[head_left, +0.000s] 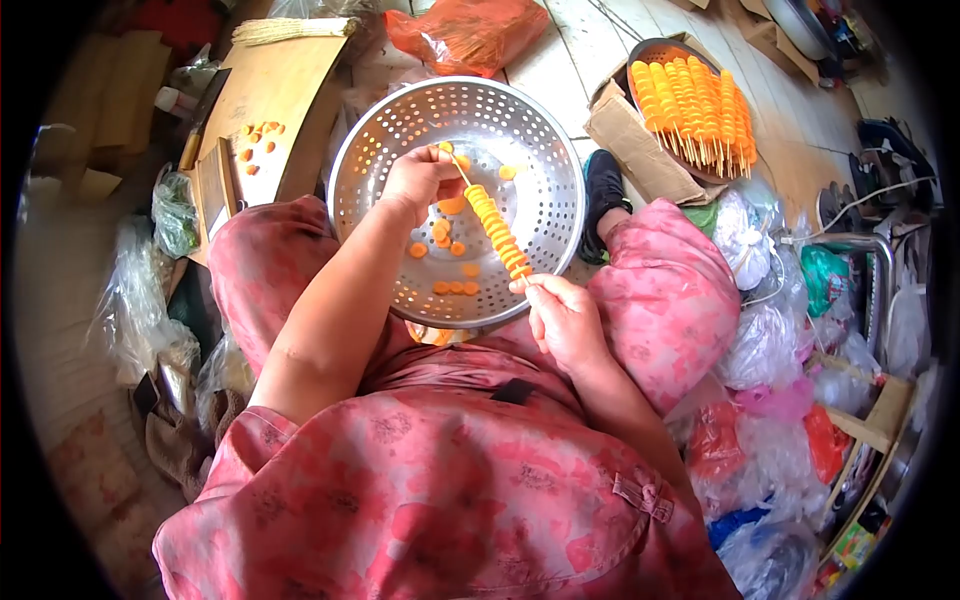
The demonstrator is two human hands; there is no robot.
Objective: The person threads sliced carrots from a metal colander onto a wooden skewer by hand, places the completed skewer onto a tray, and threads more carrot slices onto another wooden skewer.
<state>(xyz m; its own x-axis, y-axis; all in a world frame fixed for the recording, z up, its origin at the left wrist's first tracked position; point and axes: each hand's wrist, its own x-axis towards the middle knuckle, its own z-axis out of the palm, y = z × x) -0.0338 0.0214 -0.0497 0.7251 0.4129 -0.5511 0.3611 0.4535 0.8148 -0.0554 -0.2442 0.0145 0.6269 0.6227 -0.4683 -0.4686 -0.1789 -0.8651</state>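
Note:
An orange spiral-cut carrot (497, 230) on a thin wooden stick slants across a perforated metal colander (545, 140). My left hand (418, 182) is closed at the stick's upper end, with a small orange slice at its fingertips. The fingers of my right hand (562, 315) pinch the lower end, just below the carrot. Loose carrot slices (442, 232) lie on the colander's bottom. At the upper right, several skewered spiral carrots (695, 105) rest side by side in a dark tray over a cardboard box.
A wooden board (285, 85) at the upper left bears carrot pieces, a knife (203, 118) and a bundle of sticks (290, 31). A red plastic bag (468, 35) lies beyond the colander. Plastic bags (770, 340) and a wooden frame (880, 415) are at the right.

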